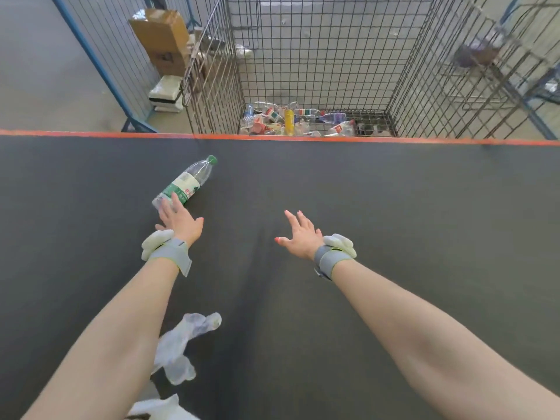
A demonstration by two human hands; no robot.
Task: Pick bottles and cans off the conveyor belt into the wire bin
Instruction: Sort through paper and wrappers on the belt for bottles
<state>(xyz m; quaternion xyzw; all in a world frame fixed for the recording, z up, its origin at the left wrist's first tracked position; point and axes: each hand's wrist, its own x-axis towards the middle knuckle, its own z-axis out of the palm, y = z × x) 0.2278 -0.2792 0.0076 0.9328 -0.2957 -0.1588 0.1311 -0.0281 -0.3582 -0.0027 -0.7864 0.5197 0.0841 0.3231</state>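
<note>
1. We find both hands spread. The left hand (179, 222) lays straight fingers on the base end of the bottle (185, 182) without closing round it. The right hand (300, 234) hovers over the conveyor belt (394, 201), holding nothing.
2. Risk, in our judgement: under a flat touch the round bottle could roll away along the belt, and a short toss could miss the wire bin (306, 71).
3. The bottle lies on its side left of centre. Its long axis runs diagonally, with the green cap pointing far-right towards the bin.
</note>
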